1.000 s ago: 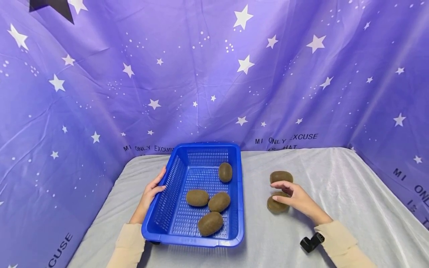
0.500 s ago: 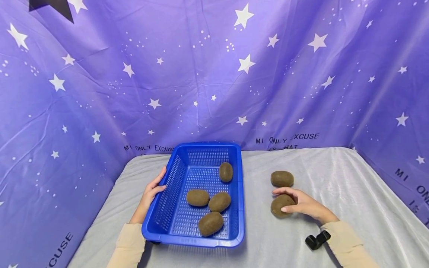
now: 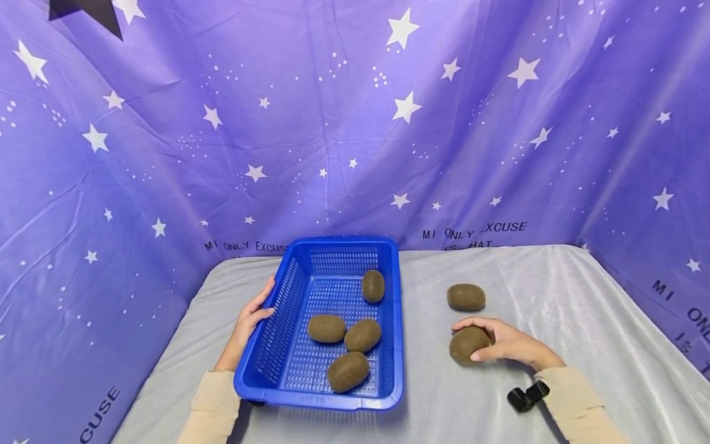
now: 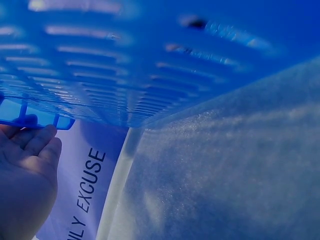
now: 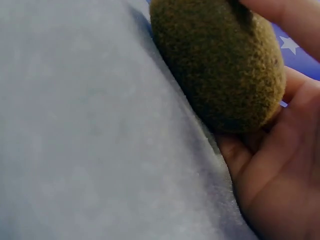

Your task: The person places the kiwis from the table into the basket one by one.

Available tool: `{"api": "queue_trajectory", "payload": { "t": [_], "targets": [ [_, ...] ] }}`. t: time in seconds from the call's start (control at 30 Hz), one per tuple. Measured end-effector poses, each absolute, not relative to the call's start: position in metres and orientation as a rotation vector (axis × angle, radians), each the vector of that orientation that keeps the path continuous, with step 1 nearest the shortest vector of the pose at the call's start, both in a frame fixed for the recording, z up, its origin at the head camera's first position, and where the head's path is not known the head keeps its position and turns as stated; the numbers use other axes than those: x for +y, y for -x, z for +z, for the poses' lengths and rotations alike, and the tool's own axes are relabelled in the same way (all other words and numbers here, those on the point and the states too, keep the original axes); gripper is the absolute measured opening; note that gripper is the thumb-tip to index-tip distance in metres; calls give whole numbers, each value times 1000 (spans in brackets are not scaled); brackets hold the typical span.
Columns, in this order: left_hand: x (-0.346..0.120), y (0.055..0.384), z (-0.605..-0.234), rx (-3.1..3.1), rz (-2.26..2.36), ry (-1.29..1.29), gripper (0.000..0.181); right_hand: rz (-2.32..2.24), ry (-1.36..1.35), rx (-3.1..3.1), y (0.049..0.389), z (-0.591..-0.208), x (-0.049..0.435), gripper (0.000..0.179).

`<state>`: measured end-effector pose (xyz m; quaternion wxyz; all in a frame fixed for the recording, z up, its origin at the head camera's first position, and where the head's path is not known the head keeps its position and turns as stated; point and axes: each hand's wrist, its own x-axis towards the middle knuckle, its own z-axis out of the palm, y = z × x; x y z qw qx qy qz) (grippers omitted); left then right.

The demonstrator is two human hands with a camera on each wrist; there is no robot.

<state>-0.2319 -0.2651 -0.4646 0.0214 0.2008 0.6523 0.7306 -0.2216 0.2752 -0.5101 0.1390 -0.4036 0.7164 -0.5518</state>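
Observation:
In the head view my left hand holds the left rim of a blue plastic basket. The left wrist view has the fingers tucked under the rim, along the slotted wall. Several brown kiwis lie inside the basket, among them one kiwi towards the back and another kiwi at the front. To the right of the basket, my right hand grips a kiwi between thumb and fingers. Its fuzzy skin fills the top of the right wrist view, close against the cloth.
One more kiwi lies on the grey cloth just behind my right hand. A small black device hangs at the right sleeve. Purple star-printed curtains enclose the table at the back and sides.
My right hand has closed round the nearer kiwi and shifted it slightly right and towards me, away from the kiwi behind it. The left hand and basket have stayed put.

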Motion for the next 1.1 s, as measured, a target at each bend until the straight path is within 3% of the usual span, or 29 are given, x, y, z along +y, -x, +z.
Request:
{"api": "queue_trajectory", "payload": {
  "t": [1.1],
  "targets": [
    [-265,233,-466,2067,2256,-657,60,-1595,1112,2217,216,-496,269,42]
  ]
}}
